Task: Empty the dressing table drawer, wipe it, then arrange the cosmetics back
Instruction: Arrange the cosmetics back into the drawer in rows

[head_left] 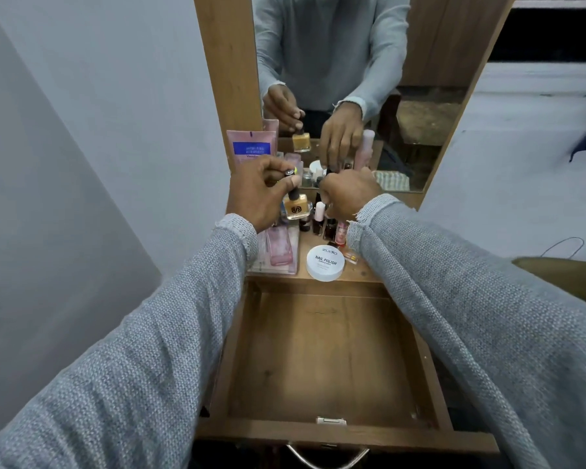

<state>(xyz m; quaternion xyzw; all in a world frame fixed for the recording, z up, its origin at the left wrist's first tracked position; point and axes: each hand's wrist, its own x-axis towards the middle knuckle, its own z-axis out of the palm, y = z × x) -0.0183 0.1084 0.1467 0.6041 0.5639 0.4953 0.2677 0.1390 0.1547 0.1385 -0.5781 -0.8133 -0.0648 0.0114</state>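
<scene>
Our left hand (263, 191) pinched the yellow glass nail-polish bottle (296, 206) by its cap, our right hand (347, 192) gripped something hidden, so we risked toppling crowded bottles.

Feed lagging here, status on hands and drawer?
Left hand pinches yellow polish bottle by its cap. Right hand curled among small bottles, grip hidden. Drawer open, bare. Nothing in the way.

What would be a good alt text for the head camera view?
A person's left hand lifts a yellow nail polish bottle by its cap while the right hand reaches among small cosmetics on a dressing table. Below, the open wooden drawer holds nothing visible.
</scene>
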